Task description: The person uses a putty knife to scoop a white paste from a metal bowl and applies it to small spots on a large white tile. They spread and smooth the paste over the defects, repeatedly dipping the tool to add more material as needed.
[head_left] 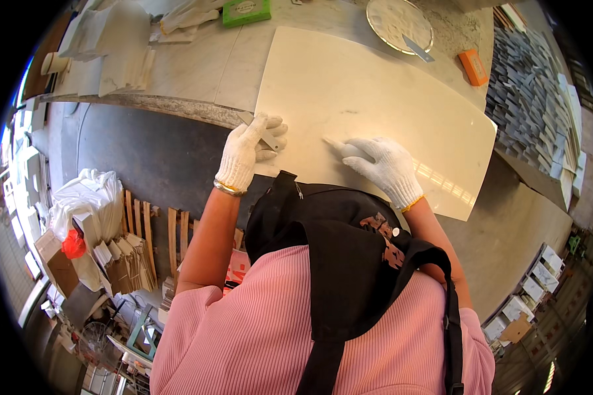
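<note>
A large, glossy cream slab (375,85) lies in front of me, its near edge against my black apron. My left hand (247,145), in a white knit glove, is at the slab's left edge. Its fingers are closed round a flat grey metal scraper (267,138), with one end showing past the thumb. On the slab's near part rests my right hand (382,164), gloved the same way. Its index finger is stretched forward onto the surface and the thumb is apart. I see no tool in it. Small dark marks show on the slab just beyond the fingertip.
A round pan of whitish paste (392,23) stands beyond the slab, another scraper (418,49) across its rim. Nearby are an orange box (473,68) and a green box (246,12). Stacked grey strips (530,85) fill the right; cardboard pieces (126,263) stand low at left.
</note>
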A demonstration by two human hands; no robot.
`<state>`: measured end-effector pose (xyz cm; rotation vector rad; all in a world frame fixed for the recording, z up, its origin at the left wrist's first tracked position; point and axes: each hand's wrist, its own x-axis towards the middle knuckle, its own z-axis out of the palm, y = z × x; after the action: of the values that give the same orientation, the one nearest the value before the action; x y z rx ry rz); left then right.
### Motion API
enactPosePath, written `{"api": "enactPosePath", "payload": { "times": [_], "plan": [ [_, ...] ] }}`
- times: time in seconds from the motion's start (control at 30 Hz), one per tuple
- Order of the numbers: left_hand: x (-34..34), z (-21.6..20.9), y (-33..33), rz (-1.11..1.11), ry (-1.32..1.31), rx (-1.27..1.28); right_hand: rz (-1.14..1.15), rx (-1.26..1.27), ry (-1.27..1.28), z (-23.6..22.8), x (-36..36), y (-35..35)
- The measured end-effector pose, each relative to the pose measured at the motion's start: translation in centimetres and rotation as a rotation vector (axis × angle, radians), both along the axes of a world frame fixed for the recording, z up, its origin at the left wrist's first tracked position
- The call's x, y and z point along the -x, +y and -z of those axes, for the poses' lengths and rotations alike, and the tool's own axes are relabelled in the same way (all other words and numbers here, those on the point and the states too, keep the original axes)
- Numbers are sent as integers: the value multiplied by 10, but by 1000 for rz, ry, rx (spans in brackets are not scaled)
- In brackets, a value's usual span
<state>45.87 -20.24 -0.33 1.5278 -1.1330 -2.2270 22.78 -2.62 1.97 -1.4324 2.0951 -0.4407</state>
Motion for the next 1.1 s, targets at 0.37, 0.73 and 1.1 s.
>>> {"api": "enactPosePath", "payload": {
  "times": [0.37, 0.73, 1.1],
  "plan": [
    [-1, 3, -1, 6, 0, 10, 0, -13, 22, -4, -2, -1],
    [0, 4, 0, 3, 2, 14, 0, -14, -4, -5, -1, -3],
    [0, 2, 0, 16, -14, 28, 8, -25, -5, -2, 0, -1]
  ]
}}
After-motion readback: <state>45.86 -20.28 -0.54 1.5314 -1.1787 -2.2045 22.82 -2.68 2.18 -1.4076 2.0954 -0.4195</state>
